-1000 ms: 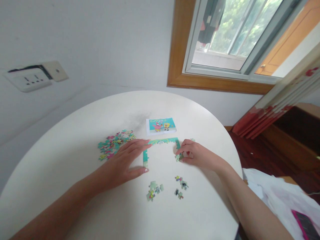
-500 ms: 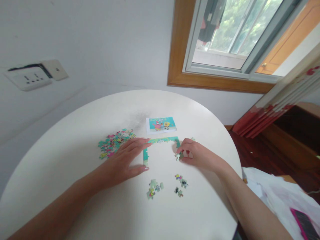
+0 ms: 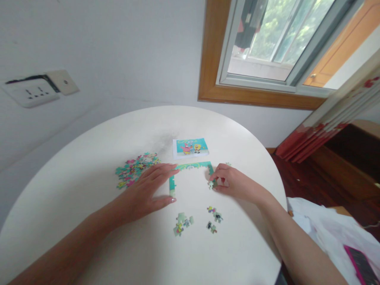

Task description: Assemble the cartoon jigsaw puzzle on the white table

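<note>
A partly joined jigsaw puzzle border [image 3: 192,166] lies on the round white table, with a top row and two short sides. Across its left side rests my left hand [image 3: 152,184], fingers stretched out and thumb apart, touching the border's upper left corner and lower left end. At the right side my right hand [image 3: 230,182] is closed in a pinch on a small pale puzzle piece [image 3: 211,184], low against the border's end. The fingers partly cover that side. Just beyond the border is a picture card [image 3: 191,148] with a pink and a yellow cartoon figure.
Left of my left hand is a pile of loose puzzle pieces [image 3: 133,170]. Nearer me lie two small groups, pale pieces [image 3: 182,222] and dark-marked pieces [image 3: 214,219]. One piece [image 3: 228,164] sits behind my right hand. A phone [image 3: 360,263] lies on white cloth at the right.
The view has shifted very slightly. Both hands keep their places, and the right fingers still hold the puzzle piece at the border's right side.
</note>
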Demonstrator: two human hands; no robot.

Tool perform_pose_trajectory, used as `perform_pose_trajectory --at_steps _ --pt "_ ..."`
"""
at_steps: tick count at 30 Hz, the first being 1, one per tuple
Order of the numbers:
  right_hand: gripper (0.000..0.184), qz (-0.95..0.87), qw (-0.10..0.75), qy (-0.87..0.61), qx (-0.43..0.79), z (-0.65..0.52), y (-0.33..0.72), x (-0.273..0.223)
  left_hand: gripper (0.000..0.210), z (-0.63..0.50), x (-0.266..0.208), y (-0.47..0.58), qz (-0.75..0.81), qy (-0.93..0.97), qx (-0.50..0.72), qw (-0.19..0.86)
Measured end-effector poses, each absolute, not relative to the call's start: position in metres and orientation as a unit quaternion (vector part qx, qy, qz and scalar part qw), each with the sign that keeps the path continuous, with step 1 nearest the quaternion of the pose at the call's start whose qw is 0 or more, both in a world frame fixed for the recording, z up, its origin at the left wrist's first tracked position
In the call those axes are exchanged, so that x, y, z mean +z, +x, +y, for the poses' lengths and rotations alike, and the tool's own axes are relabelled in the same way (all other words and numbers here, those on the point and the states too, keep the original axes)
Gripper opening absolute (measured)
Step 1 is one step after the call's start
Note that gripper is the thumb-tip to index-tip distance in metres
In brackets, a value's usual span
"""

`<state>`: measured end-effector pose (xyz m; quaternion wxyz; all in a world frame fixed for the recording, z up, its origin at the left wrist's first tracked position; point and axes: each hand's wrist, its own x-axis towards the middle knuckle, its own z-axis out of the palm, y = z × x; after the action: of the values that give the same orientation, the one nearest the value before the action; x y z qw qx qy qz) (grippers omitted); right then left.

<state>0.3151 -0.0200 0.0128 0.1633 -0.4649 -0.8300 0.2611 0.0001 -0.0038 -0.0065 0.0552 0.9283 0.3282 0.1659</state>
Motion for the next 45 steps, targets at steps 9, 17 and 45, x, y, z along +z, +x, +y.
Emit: perform_pose_trajectory --at_steps 9,17,45 --pt "0.034 -0.83 0.162 -0.463 0.267 -0.021 0.316 0.015 0.059 -0.003 -0.006 0.001 0.328 0.928 0.167 0.06" --pt "0.034 -0.837 0.191 -0.458 0.231 -0.025 0.317 0.023 0.059 -0.003 -0.006 0.0 0.327 0.929 0.16 0.064" --pt "0.031 -0.852 0.164 -0.442 0.229 -0.024 0.318 0.018 0.059 -0.004 -0.005 0.001 0.33 0.927 0.165 0.068"
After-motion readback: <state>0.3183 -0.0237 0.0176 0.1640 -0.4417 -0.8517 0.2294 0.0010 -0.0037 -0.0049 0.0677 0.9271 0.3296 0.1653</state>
